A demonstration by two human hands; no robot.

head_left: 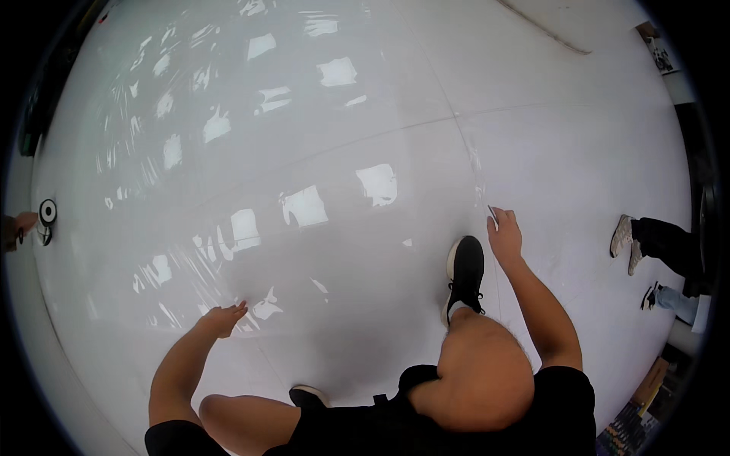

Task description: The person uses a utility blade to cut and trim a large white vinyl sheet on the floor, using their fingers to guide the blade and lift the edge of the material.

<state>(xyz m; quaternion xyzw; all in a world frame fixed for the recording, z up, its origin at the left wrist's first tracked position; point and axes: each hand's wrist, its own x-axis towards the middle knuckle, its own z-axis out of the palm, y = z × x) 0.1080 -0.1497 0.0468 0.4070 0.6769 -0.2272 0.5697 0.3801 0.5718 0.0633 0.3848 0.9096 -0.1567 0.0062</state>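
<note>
A large sheet of clear plastic film [296, 251] lies over the white floor, throwing back bright square reflections. At its near left part is my left hand [226, 318], fingers pinched together on the film, with creases fanning out from there. My right hand [505, 234] is closed around a slim dark tool [493, 215], whose kind is too small to make out. The tool's tip is close to a seam line on the floor, where a wrinkled strip of film [477, 167] runs away from me. My black shoe [465, 270] stands just left of my right hand.
At the far left, another person's hand [26, 222] is beside a round white-and-black object [48, 212]. Two pairs of feet in shoes [622, 235] and dark sneakers [649, 296] stand at the right. A thin cord-like strip [544, 29] lies at the top right; boxes [650, 384] sit lower right.
</note>
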